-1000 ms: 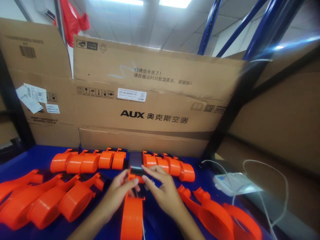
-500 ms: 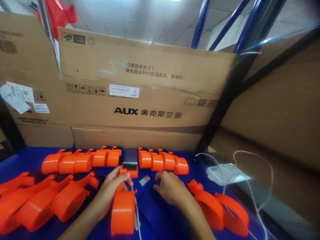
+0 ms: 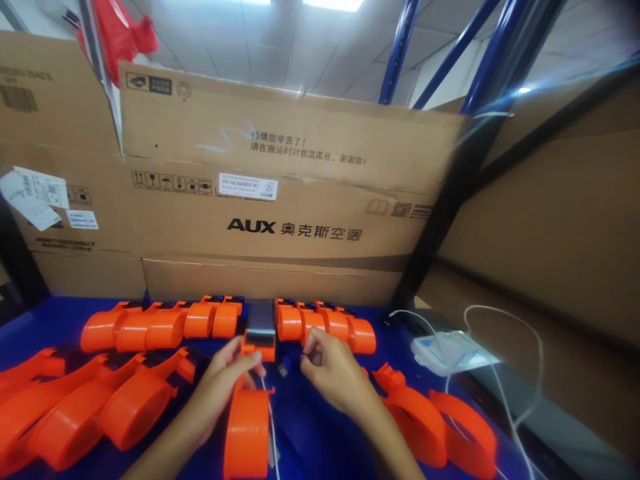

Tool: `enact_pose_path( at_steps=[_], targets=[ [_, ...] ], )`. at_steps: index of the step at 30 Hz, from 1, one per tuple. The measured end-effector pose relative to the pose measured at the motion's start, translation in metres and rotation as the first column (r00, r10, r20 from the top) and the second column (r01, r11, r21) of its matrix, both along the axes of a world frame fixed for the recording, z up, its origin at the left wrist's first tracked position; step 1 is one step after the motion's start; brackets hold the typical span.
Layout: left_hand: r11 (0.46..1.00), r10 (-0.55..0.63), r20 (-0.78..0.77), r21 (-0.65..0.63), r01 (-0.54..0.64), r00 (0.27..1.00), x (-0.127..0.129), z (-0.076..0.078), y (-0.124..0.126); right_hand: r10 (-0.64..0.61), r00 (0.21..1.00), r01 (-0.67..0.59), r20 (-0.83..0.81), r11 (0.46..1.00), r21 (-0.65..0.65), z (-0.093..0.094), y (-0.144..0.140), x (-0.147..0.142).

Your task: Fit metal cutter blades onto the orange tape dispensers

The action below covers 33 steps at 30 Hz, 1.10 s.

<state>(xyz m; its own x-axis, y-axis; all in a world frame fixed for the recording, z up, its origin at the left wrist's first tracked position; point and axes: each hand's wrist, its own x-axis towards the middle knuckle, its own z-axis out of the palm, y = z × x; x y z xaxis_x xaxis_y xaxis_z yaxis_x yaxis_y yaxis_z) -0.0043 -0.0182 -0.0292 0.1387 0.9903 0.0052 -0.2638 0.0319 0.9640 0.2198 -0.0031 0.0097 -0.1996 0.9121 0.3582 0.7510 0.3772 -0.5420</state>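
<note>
Down near the front edge of the blue tabletop (image 3: 60, 317), seen from the head camera, the left hand (image 3: 223, 387) is closed around the narrow neck of an orange plastic tape dispenser (image 3: 249, 427), thumb and fingers pinching just below its black front plate. The dispenser lies with its round body toward the person and its head pointing to the back edge. Just beside it, the right hand (image 3: 333, 373) has thumb and forefinger pinched together on a small dark piece (image 3: 283, 367), too blurred to tell what it is; the remaining fingers curl loosely.

A thin white strip or cord runs from under the left hand toward the front edge, alongside the dispenser. Along the back edge stands a row of orange plastic dispensers (image 3: 165, 325), touching one another, split in the middle by a dark upright phone-like slab (image 3: 261, 317), with more orange ones (image 3: 325, 323) continuing to its right. At the left side of the tabletop lie several larger orange dispensers (image 3: 100, 407), overlapping. Near the right front lie two more orange dispensers (image 3: 435, 420).

Toward the right edge sits a white flat device (image 3: 447, 350) with white cables (image 3: 520, 387) looping off it. Behind the back edge rise large brown cardboard boxes (image 3: 300, 200) printed AUX, with blue metal racking (image 3: 400, 47) and a red plastic bag (image 3: 120, 33) above.
</note>
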Motion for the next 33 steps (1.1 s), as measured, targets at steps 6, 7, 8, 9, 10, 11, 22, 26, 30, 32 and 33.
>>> enact_pose_path(
  at_steps=[6,7,8,9,10,11,22,26,30,32,33],
  targets=[
    [0.999,-0.019,-0.052,0.043,0.021,0.998,0.003,0.004,-0.006,0.14,0.926,-0.126,-0.351,0.99,0.06,0.0,-0.003,-0.016],
    [0.998,-0.018,-0.058,0.053,0.021,0.998,0.004,0.006,-0.006,0.139,0.91,-0.116,-0.392,0.99,0.083,0.001,-0.004,-0.018],
    [0.998,-0.017,-0.066,0.063,0.021,0.998,0.004,0.007,-0.007,0.132,0.896,-0.099,-0.424,0.99,0.101,0.003,-0.006,-0.02],
    [0.997,-0.019,-0.072,0.073,0.024,0.997,0.005,0.007,-0.007,0.123,0.886,-0.081,-0.448,0.991,0.111,0.004,-0.008,-0.022],
    [0.996,-0.02,-0.076,0.082,0.027,0.997,0.005,0.007,-0.007,0.117,0.878,-0.072,-0.464,0.991,0.113,0.005,-0.01,-0.024],
    [0.995,-0.022,-0.079,0.09,0.029,0.997,0.006,0.007,-0.007,0.118,0.871,-0.072,-0.477,0.991,0.114,0.005,-0.012,-0.026],
    [0.995,-0.001,-0.08,0.101,0.009,0.997,0.004,0.002,-0.004,0.255,0.879,-0.193,-0.403,0.963,0.188,0.0,-0.02,-0.038],
    [0.995,-0.009,-0.078,0.098,0.017,0.997,0.004,0.003,-0.004,0.256,0.906,-0.213,-0.338,0.964,0.159,0.001,-0.019,-0.035],
    [0.994,0.011,-0.101,0.106,-0.001,0.995,0.004,0.001,-0.003,0.262,0.937,-0.232,-0.231,0.961,0.15,0.003,-0.017,-0.032],
    [0.994,0.021,-0.101,0.107,-0.01,0.995,0.004,0.001,-0.003,0.265,0.946,-0.241,-0.186,0.96,0.142,0.004,-0.017,-0.032],
    [0.994,0.023,-0.1,0.107,-0.012,0.995,0.004,0.0,-0.003,0.271,0.948,-0.25,-0.167,0.958,0.137,0.004,-0.017,-0.032]
  ],
)
